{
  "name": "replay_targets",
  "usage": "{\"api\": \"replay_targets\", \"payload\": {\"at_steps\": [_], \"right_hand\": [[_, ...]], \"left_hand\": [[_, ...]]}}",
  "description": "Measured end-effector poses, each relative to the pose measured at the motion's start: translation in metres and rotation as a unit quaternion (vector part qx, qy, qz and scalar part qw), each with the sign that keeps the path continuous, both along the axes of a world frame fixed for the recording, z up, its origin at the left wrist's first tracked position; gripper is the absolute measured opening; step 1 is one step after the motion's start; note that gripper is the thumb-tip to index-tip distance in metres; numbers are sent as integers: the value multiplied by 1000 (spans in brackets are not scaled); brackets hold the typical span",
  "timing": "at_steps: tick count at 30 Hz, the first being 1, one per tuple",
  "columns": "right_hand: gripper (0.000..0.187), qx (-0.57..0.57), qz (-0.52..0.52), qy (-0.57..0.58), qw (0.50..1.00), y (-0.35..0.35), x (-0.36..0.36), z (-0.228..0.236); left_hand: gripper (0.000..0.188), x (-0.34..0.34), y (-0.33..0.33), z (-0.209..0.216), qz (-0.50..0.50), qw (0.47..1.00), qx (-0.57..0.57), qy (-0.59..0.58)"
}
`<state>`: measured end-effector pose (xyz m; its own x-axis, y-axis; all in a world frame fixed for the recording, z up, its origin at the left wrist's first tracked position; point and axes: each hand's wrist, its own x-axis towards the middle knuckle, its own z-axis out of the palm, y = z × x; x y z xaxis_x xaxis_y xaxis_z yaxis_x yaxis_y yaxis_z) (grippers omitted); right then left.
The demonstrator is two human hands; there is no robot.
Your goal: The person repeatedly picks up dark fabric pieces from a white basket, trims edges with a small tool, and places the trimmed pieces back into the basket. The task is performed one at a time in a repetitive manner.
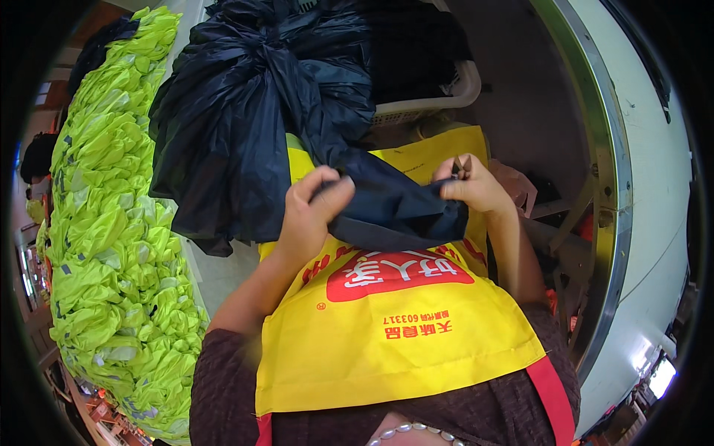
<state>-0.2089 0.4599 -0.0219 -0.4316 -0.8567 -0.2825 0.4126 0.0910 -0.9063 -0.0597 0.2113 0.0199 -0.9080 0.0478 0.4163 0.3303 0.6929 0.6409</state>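
Note:
A piece of thin, dark navy fabric (405, 204) stretches between my two hands in front of my yellow apron. Its left part is pinched in my left hand (316, 208), fingers curled and thumb on top. My right hand (476, 184) closes on the upper right edge of the fabric. Out of that same fist stick the short dark metal tips of what look like thread snips (462, 168); the rest of them is hidden by the fingers. The fabric runs up into a large gathered heap of dark navy fabric (245, 111) beyond my left hand.
Bright yellow-green garments (119, 223) lie in a long pile on the left. At the far side, a whitish plastic basket (465, 85) holds black fabric. A pale table with a metal edge (613, 163) curves along the right. A pinkish bag (513, 186) sits beside my right forearm.

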Motion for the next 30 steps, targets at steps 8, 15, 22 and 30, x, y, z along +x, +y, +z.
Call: {"api": "replay_targets", "payload": {"at_steps": [8,15,22,30], "right_hand": [[33,-27,-140,-69,987,-18,17,6],[26,-36,-125,-1,992,-11,11,0],[23,107,-119,187,969,-20,10,29],[27,33,-183,529,828,-37,32,67]], "left_hand": [[34,-18,17,-6,93,581,754,-292],[35,-25,26,7,84,511,777,-358],[55,-28,34,13,164,583,659,-446],[49,-30,43,23,159,586,683,-406]]}}
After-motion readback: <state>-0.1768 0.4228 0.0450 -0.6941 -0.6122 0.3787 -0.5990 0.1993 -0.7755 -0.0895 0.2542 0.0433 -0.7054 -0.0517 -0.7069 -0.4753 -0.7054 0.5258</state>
